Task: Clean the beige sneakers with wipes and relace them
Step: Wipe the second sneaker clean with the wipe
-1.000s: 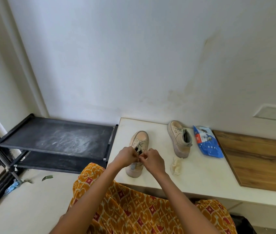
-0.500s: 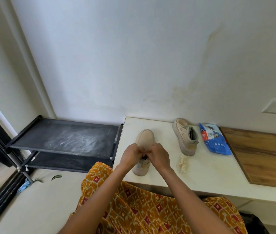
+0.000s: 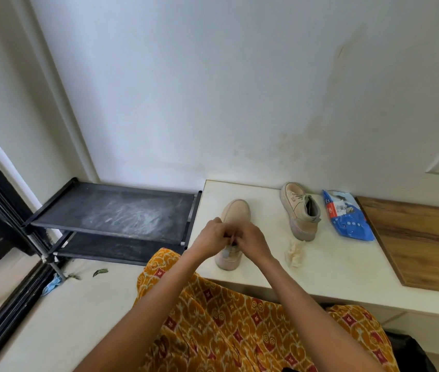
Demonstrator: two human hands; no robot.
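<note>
A beige sneaker [image 3: 236, 212] stands on the white ledge [image 3: 328, 272], toe pointing to the wall, heel near the front edge. My left hand [image 3: 211, 236] and my right hand [image 3: 253, 241] meet over its lace area, fingers curled and pinching the lace, which they mostly hide. The second beige sneaker [image 3: 300, 210] stands to the right, laced, with nothing touching it. A crumpled used wipe [image 3: 295, 253] lies between the two shoes, near the front. A blue wipes pack [image 3: 347, 214] lies right of the second sneaker.
A wooden board [image 3: 422, 242] covers the ledge's right part. A black two-tier shoe rack [image 3: 111, 213] stands left of the ledge, dusty on top. The wall rises right behind the ledge. My lap in orange patterned cloth [image 3: 226, 326] sits below the ledge's front edge.
Both hands have closed in together over the near sneaker's laces, now covering them. The camera has shifted slightly. The other sneaker, wipe and pack have not moved.
</note>
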